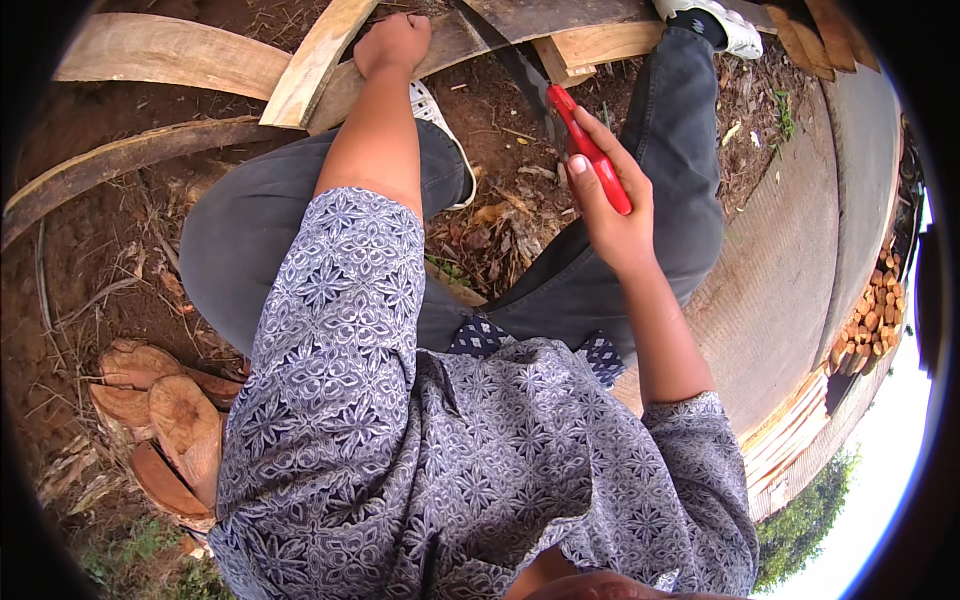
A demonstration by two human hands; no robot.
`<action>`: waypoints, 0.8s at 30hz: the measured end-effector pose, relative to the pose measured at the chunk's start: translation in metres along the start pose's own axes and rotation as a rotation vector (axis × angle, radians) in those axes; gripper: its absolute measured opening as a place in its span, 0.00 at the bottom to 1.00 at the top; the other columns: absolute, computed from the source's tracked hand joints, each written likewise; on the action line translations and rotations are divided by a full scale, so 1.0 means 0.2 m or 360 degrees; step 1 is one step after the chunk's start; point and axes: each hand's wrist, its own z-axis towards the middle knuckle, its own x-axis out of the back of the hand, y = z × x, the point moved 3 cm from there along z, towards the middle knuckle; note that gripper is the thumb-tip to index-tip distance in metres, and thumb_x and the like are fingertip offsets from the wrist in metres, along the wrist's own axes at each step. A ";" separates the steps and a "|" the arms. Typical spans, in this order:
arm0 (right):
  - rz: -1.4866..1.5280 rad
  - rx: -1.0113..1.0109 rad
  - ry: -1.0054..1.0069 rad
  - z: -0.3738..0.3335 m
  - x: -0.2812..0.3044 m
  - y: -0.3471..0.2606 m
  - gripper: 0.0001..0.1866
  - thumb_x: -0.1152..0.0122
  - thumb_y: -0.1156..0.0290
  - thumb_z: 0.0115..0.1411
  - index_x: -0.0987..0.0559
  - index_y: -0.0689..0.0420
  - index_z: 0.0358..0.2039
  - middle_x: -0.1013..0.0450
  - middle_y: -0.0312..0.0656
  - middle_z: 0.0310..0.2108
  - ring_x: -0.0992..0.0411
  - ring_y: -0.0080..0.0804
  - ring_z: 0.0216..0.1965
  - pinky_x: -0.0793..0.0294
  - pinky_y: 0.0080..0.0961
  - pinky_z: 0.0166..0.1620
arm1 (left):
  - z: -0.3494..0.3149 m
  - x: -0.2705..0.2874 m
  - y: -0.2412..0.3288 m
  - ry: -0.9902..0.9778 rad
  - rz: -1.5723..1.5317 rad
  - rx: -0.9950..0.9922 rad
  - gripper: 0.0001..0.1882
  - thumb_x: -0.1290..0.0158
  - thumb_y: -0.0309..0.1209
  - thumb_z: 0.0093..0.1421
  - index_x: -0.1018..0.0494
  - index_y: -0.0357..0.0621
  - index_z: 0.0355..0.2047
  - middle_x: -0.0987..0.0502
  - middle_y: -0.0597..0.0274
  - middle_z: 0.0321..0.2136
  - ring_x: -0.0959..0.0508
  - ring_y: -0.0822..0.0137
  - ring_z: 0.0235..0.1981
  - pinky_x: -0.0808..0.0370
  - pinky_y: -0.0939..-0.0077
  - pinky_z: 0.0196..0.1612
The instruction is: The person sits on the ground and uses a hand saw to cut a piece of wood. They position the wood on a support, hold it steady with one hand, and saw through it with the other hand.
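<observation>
My right hand is closed around the red handle of a handsaw. The saw's dark blade runs up and to the left, lying across a long wooden board near the top of the view. My left hand is a fist on the same board, left of the blade, with its fingers curled at the edge and partly hidden. A lighter wooden strip crosses the board just left of that hand. Beneath the board, right of the blade, sits a squared wood block.
A pale curved-looking plank and a thin dark strip lie at the left. Cut wood pieces are heaped at lower left. My bent legs flank the saw over leaf-strewn soil. Grey sheets and stacked wood stand right.
</observation>
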 end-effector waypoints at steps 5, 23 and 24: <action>-0.0128 -0.0070 -0.0031 -0.07 0.05 -0.21 0.25 0.37 0.68 0.70 0.27 0.58 0.66 0.23 0.41 0.54 0.27 0.21 0.48 0.28 0.21 0.54 | -0.01 0.01 -0.01 0.0036 -0.0018 0.0012 0.29 0.62 0.52 0.64 0.19 0.53 0.51 0.17 0.48 0.48 0.18 0.47 0.51 0.22 0.54 0.53; 0.0095 0.0344 0.0077 0.42 -0.33 0.23 0.26 0.36 0.62 0.68 0.25 0.55 0.65 0.20 0.36 0.39 0.25 0.20 0.37 0.24 0.22 0.43 | -0.10 0.12 0.04 0.0157 -0.0072 0.0004 0.26 0.58 0.49 0.65 0.17 0.45 0.41 0.16 0.43 0.40 0.17 0.43 0.44 0.21 0.48 0.50; 0.0306 0.0057 -0.0036 0.40 -0.19 0.35 0.28 0.39 0.62 0.70 0.29 0.55 0.68 0.23 0.32 0.36 0.29 0.13 0.32 0.29 0.15 0.36 | -0.12 0.12 0.06 0.0192 -0.0090 -0.0014 0.25 0.58 0.49 0.65 0.17 0.45 0.40 0.16 0.43 0.40 0.17 0.43 0.44 0.21 0.48 0.50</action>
